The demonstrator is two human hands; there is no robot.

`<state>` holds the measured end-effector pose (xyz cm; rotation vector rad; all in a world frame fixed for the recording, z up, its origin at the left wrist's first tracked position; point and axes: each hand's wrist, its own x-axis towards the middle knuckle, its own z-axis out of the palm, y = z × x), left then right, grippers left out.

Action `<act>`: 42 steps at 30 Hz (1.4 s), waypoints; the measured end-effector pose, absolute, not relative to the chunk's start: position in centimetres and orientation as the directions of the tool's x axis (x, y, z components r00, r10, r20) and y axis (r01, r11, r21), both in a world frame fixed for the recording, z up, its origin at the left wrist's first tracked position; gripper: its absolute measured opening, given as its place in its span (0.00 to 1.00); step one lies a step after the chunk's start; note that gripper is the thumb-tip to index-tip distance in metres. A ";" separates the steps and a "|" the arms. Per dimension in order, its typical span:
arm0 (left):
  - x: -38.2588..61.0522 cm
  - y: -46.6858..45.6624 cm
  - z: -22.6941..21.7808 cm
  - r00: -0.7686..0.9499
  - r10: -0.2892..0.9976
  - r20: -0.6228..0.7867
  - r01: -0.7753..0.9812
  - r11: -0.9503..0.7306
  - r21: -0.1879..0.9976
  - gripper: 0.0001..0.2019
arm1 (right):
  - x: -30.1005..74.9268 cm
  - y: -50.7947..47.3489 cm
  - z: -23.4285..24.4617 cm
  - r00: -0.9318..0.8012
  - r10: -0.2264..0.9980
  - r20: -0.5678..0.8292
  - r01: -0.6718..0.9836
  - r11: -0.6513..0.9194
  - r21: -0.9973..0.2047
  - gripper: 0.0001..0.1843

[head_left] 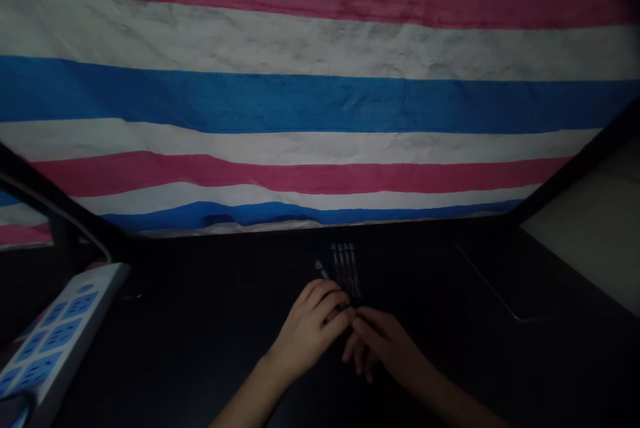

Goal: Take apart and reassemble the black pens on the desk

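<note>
My left hand [317, 318] is closed round a slim pen [321, 269], whose grey pointed end sticks out beyond the fingers, tilted up and to the left. The rest of that pen is hidden by the hand. My right hand [383, 341] has thumb and forefinger pinched together against the left fingertips, its other fingers curled below. Whatever lies in that pinch is too dark to make out. Just beyond both hands, several similar pens [346, 268] lie side by side in a row on the black desktop [225, 301], pointing away from me.
At the left edge stands a white power strip [97, 281] with blue socket faces and a cable. A flat dark panel with a thin bright edge [493, 285] lies on the right. Striped plastic sheeting [320, 105] hangs behind the desk. The light is dim.
</note>
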<state>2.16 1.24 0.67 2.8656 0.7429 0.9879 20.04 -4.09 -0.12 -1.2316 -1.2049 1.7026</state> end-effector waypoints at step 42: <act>2.8 2.4 0.4 0.416 0.890 -0.189 -0.444 0.380 0.811 0.15 | 18.7 -5.8 0.1 -0.509 0.766 -0.392 -0.425 -0.620 -0.660 0.24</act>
